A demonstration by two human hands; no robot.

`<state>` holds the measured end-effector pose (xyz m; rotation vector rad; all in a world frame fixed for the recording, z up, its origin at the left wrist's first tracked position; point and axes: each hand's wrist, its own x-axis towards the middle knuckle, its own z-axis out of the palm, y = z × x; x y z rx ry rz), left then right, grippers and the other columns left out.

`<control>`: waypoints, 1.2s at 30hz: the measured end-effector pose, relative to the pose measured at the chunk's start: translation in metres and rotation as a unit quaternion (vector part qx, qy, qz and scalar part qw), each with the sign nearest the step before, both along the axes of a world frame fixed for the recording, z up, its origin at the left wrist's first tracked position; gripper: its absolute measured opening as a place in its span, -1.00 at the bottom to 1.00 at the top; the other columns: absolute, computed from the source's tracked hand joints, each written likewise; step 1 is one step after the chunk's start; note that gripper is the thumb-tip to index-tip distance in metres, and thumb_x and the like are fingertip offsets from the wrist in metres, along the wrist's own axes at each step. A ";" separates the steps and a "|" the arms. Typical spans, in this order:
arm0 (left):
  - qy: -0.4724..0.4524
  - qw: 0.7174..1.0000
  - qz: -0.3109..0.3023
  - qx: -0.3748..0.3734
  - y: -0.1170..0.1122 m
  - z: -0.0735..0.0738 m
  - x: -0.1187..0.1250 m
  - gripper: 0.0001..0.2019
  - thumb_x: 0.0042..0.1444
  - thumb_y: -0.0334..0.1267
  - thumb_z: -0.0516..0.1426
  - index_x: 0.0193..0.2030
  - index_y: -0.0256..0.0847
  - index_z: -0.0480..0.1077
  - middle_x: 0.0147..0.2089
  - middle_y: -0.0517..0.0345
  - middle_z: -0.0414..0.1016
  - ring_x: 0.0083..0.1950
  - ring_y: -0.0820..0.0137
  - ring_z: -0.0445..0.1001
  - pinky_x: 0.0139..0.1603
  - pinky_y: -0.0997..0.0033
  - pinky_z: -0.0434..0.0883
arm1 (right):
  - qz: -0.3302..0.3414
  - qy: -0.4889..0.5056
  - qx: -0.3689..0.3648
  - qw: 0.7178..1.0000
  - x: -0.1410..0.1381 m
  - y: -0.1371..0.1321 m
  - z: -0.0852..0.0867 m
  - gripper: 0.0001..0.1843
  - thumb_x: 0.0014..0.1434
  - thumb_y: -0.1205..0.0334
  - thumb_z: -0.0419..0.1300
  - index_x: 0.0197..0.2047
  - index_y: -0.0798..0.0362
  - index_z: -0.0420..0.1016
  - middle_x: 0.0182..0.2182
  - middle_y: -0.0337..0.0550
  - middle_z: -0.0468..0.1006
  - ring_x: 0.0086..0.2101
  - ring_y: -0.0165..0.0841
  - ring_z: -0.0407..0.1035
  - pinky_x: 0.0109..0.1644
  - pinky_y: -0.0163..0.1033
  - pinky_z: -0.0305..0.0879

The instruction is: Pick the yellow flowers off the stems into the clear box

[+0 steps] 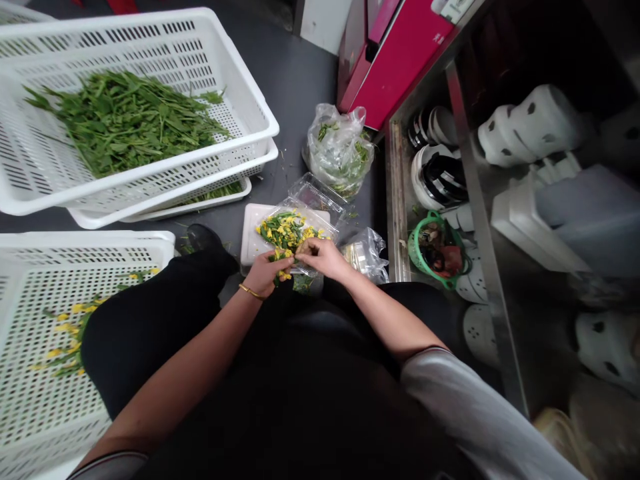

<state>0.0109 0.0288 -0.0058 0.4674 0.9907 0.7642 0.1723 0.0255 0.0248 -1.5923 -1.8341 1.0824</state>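
Nr bag (337, 153), crates (241, 70): L fingers (283, 264) closed round flowers (281, 254), R fingers (309, 247) pinched, hold unclear

Yellow-flowered greens (282, 254) in left fingers (281, 265), right fingers (311, 247) alongside, near a pale tray (251, 233).

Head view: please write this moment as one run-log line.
left hand: holds flowers | right hand: close beside them, contact unclear | ahead: flower pile | far left: greens in crate
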 end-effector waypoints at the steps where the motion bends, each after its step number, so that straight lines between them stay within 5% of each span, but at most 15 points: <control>1: -0.013 1.000 -0.013 -0.016 -0.001 0.001 -0.001 -0.70 -0.39 -0.32 0.38 -0.48 -0.35 0.41 -0.61 0.23 0.34 -0.63 0.59 0.23 -0.71 0.62 0.09 | 0.023 -0.055 0.047 0.997 0.000 -0.005 0.004 -0.69 0.16 0.01 0.11 -0.41 0.10 0.41 -0.44 -0.13 0.44 -0.38 -0.38 0.33 -0.28 -0.29 0.28; 4: -0.039 0.997 -0.049 -0.054 -0.004 0.004 -0.003 -0.71 -0.38 -0.33 0.38 -0.47 -0.36 0.43 -0.57 0.21 0.36 -0.62 0.62 0.22 -0.70 0.64 0.07 | 0.076 -0.151 0.125 0.978 0.002 -0.022 0.015 -0.70 0.24 0.08 0.01 -0.32 0.08 0.45 -0.28 -0.02 0.45 -0.25 -0.33 0.34 -0.13 -0.24 0.25; 7: -0.018 0.998 -0.058 -0.024 -0.010 0.009 -0.004 -0.74 -0.35 -0.31 0.37 -0.48 -0.35 0.44 -0.58 0.19 0.36 -0.62 0.59 0.23 -0.68 0.61 0.11 | 0.049 -0.108 0.102 0.988 0.003 -0.034 0.017 -0.69 0.21 0.02 0.05 -0.34 0.06 0.45 -0.27 -0.02 0.46 -0.25 -0.32 0.34 -0.11 -0.22 0.26; 10: 0.054 0.992 -0.058 0.102 -0.016 0.017 -0.005 -0.78 -0.28 -0.30 0.34 -0.44 -0.32 0.48 -0.57 0.19 0.39 -0.60 0.56 0.26 -0.61 0.55 0.22 | -0.077 0.079 -0.038 0.993 -0.002 -0.045 0.009 -0.63 0.10 -0.10 0.13 -0.44 0.06 0.38 -0.46 -0.12 0.44 -0.44 -0.38 0.33 -0.33 -0.26 0.29; 12: 0.064 0.980 -0.078 0.172 -0.018 0.023 -0.009 -0.80 -0.24 -0.32 0.33 -0.40 -0.30 0.51 -0.52 0.17 0.43 -0.59 0.56 0.27 -0.56 0.52 0.27 | -0.116 0.242 -0.174 0.947 -0.007 -0.053 0.004 -0.58 0.01 -0.16 0.18 -0.47 0.07 0.33 -0.56 -0.21 0.40 -0.58 -0.45 0.26 -0.49 -0.30 0.24; 15: -0.026 0.981 -0.092 0.169 -0.016 0.028 -0.018 -0.85 -0.20 -0.35 0.30 -0.41 -0.30 0.50 -0.48 0.13 0.44 -0.57 0.55 0.28 -0.58 0.54 0.26 | -0.010 0.354 -0.322 0.878 -0.004 -0.064 0.007 -0.56 -0.09 -0.15 0.26 -0.39 0.10 0.38 -0.52 -0.21 0.46 -0.60 -0.47 0.29 -0.49 -0.32 0.26; 19: -0.214 0.972 -0.014 0.092 -0.007 0.029 -0.031 -0.87 -0.22 -0.32 0.25 -0.50 -0.28 0.41 -0.50 0.14 0.36 -0.53 0.50 0.30 -0.71 0.61 0.14 | 0.238 0.119 -0.355 0.896 0.025 -0.052 0.023 -0.56 -0.11 0.00 0.32 -0.22 0.12 0.50 -0.42 -0.19 0.54 -0.48 -0.44 0.40 -0.33 -0.35 0.30; 21: -0.258 0.963 -0.001 0.075 -0.003 0.028 -0.033 -0.87 -0.24 -0.30 0.24 -0.51 -0.28 0.39 -0.48 0.11 0.36 -0.48 0.44 0.36 -0.73 0.61 0.17 | 0.217 -0.056 -0.258 0.940 0.037 -0.031 0.024 -0.61 0.02 0.04 0.24 -0.12 0.10 0.49 -0.33 -0.15 0.56 -0.42 -0.43 0.42 -0.28 -0.35 0.29; 23: -0.247 0.967 -0.008 0.067 0.000 0.028 -0.033 -0.85 -0.24 -0.33 0.23 -0.44 -0.28 0.42 -0.41 0.05 0.43 -0.41 0.35 0.43 -0.71 0.58 0.26 | 0.136 -0.232 -0.124 0.955 0.037 -0.007 0.014 -0.68 0.21 0.13 0.05 -0.04 0.07 0.44 -0.20 -0.07 0.54 -0.31 -0.36 0.44 -0.21 -0.30 0.28; 26: -0.192 0.981 0.002 0.042 0.003 0.027 -0.031 -0.76 -0.24 -0.37 0.25 -0.33 -0.28 0.44 -0.35 0.03 0.48 -0.36 0.31 0.47 -0.67 0.56 0.32 | 0.178 -0.432 -0.068 0.881 0.021 0.025 -0.018 -0.69 0.22 0.21 -0.01 -0.05 0.06 0.44 -0.13 0.03 0.50 -0.18 -0.22 0.42 -0.20 -0.24 0.28; 31: -0.104 0.993 0.045 0.015 0.006 0.019 -0.027 -0.80 -0.21 -0.35 0.30 -0.39 -0.32 0.43 -0.51 0.14 0.41 -0.54 0.52 0.34 -0.72 0.65 0.17 | 0.196 -0.444 -0.081 0.870 0.008 0.044 -0.054 -0.75 0.14 0.30 0.07 -0.13 0.12 0.47 -0.14 0.09 0.51 -0.17 -0.20 0.42 -0.21 -0.26 0.26; 36: 0.005 1.000 0.019 0.001 0.000 0.007 -0.015 -0.68 -0.30 -0.28 0.36 -0.36 -0.32 0.43 -0.59 0.21 0.37 -0.60 0.54 0.30 -0.73 0.64 0.12 | 0.113 -0.236 -0.116 0.958 0.016 0.023 -0.019 -0.86 0.04 0.24 0.20 -0.34 0.13 0.48 -0.38 -0.16 0.55 -0.36 -0.40 0.40 -0.29 -0.36 0.22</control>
